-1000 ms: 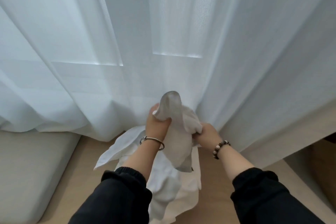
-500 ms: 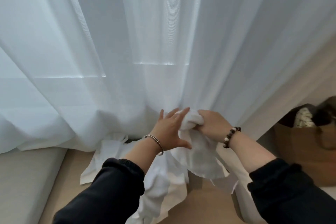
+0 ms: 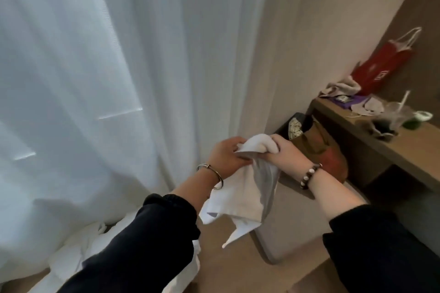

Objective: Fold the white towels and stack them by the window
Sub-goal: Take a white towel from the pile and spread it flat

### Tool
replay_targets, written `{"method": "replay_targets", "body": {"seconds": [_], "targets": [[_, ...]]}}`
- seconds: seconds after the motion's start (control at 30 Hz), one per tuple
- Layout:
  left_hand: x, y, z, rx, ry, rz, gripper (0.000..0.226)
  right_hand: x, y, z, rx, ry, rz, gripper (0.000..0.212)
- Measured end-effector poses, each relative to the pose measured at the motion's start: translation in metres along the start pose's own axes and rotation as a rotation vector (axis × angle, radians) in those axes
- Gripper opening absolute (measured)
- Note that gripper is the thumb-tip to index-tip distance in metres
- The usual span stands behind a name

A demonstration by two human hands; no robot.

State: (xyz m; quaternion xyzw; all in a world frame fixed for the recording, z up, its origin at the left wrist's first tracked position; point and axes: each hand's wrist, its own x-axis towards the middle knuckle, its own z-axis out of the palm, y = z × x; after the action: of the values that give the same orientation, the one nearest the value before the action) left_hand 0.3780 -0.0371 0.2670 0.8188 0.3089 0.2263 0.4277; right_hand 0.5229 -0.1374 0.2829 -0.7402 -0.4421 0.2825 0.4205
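Towel (image 3: 240, 195) hangs bunched from both my hands, in the air just right of the curtain (image 3: 95, 78) and well above the loose white pile (image 3: 78, 252) at the near left. Half a second ago my left hand lay spread open beside the cloth, low against the curtain. Now my left hand (image 3: 226, 159) pinches the top edge and my right hand (image 3: 285, 157) clutches a wad of it, the two hands almost touching. My view has also swung right, so the desk (image 3: 404, 147) and brown bag (image 3: 319, 150) show at the far right. I judge the towel is picked out of the heap but not yet opened, so the folding has not begun: I must find two corners and draw my hands apart. Which edge I hold I cannot tell, as the cloth is crumpled over my fingertips. My left sleeve (image 3: 142, 245) and the frame edge cut off the pile, so its count is unclear, and no folded stack is in sight
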Motion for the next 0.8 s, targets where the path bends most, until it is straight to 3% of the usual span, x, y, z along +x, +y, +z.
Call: {"method": "replay_targets", "body": {"seconds": [0.2,0.4,0.5,0.7,0.8], "targets": [[0.058,0.084,0.101,-0.142,-0.048,0.044,0.035,-0.033,0.048,-0.123,0.050,0.122,0.081,0.049],[0.103,0.169,0.221,-0.421,-0.101,-0.056,0.020,-0.070,0.120,-0.244,0.088,0.194,0.196,0.095],[0.115,0.208,0.284,-0.566,-0.190,-0.140,0.021,-0.096,0.153,-0.295,0.132,0.266,0.218,0.104],[0.133,0.279,0.380,-0.712,-0.404,-0.184,0.017,-0.136,0.194,-0.368,0.133,0.633,0.240,0.048],[0.149,0.312,0.428,-0.728,-0.538,-0.140,0.017,-0.154,0.210,-0.408,0.127,0.786,0.254,0.038]]}}
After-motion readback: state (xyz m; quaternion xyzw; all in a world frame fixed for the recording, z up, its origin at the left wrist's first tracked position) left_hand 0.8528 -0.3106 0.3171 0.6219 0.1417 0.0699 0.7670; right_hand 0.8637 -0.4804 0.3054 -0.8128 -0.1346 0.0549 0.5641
